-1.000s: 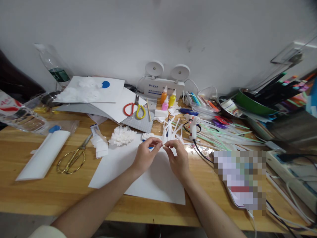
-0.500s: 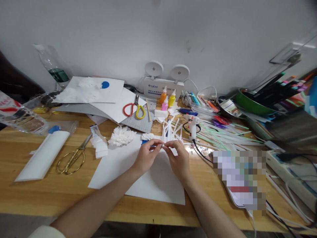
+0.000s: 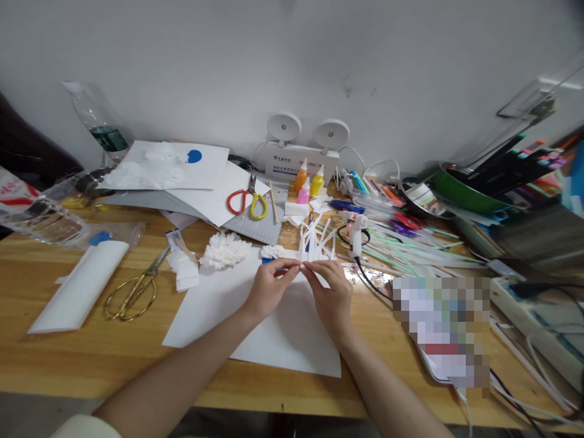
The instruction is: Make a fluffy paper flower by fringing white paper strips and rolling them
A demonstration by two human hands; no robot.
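Above a white paper sheet [image 3: 274, 340], my left hand [image 3: 269, 289] and my right hand [image 3: 331, 295] meet at the fingertips. Both are closed in a pinch on a tiny white piece [image 3: 302, 266], mostly hidden by the fingers; it looks like paper, but I cannot make out its shape. Just beyond the fingers lie loose white paper strips [image 3: 317, 237]. To the left of them, a small white ruffled cluster [image 3: 272, 251] rests by something blue. A larger white ruffled bunch [image 3: 225, 249] sits farther left, at the sheet's far edge.
Gold-handled scissors [image 3: 132, 297] and a folded white sheet [image 3: 82, 289] lie at left. Red-and-yellow-handled scissors [image 3: 249, 199] rest on papers behind. A glue gun [image 3: 354, 234] stands right of the strips, its cord running toward a blurred-out device [image 3: 442, 334]. Small paint bottles [image 3: 303, 193] stand at the back.
My fingertips have shifted very slightly to the right, and the right hand's fingers are a little more bent over the piece. Everything on the table stays where it was.
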